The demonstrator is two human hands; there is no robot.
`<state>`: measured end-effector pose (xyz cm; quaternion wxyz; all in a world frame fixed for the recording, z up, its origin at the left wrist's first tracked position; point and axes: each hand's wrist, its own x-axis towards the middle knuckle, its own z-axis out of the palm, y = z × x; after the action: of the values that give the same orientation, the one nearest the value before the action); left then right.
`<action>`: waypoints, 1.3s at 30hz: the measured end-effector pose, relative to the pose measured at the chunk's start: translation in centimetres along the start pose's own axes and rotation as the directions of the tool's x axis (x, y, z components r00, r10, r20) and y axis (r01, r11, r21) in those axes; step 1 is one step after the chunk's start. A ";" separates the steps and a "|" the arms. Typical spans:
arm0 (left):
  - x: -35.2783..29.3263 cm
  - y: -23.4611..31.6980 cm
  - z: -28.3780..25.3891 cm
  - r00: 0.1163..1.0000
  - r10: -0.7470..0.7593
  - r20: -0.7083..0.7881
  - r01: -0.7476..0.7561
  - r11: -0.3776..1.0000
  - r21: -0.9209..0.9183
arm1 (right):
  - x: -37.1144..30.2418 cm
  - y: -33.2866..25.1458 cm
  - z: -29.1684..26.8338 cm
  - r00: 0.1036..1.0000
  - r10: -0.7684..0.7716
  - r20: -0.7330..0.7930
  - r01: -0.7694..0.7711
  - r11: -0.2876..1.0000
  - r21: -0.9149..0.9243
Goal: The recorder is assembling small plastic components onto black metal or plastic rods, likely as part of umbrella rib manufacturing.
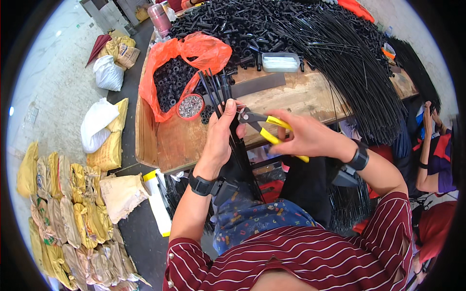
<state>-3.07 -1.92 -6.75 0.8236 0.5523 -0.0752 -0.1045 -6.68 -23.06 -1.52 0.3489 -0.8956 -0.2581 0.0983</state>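
My left hand [221, 131] is closed round a bundle of thin black rods [210, 89], which stand up past the thumb and run down toward my lap. A thicker black tubular part [225, 88] rises among the rod tops. In my right hand [310, 133] is a pair of yellow-handled pliers [268, 137]. Their dark jaws meet the bundle just beside my left thumb and fingers; whether they grip anything there is too small to tell. Behind the bundle, a flat grey metal strip [262, 86] lies on the wooden table [301, 92].
An orange plastic bag [158, 104] holds small black parts, with a red dish [190, 106] of small metallic pieces beside it. Black tubular parts [242, 26] heap behind a clear tray [280, 62]. Long black rods [354, 72] overhang the right edge. Another person's hand [427, 119] is at right.
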 end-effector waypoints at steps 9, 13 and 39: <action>-0.2 0.2 -0.2 1.000 0.005 0.018 -0.004 0.999 -0.049 | 0.2 3.3 0.9 0.968 -0.184 -0.171 0.190 0.982 0.014; 0.0 0.0 0.0 1.000 0.028 0.007 -0.028 0.999 -0.027 | 0.0 1.5 0.4 0.993 0.000 0.119 -0.031 0.966 0.257; -0.9 0.8 0.6 0.989 -0.031 0.146 0.044 0.995 -0.087 | 0.4 1.1 -2.6 0.807 0.023 0.590 -0.484 0.598 0.639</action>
<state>-3.98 -1.91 -5.79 0.8379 0.5070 -0.1197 -0.1629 -5.00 -25.05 -0.32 0.5906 -0.6265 -0.1397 0.4890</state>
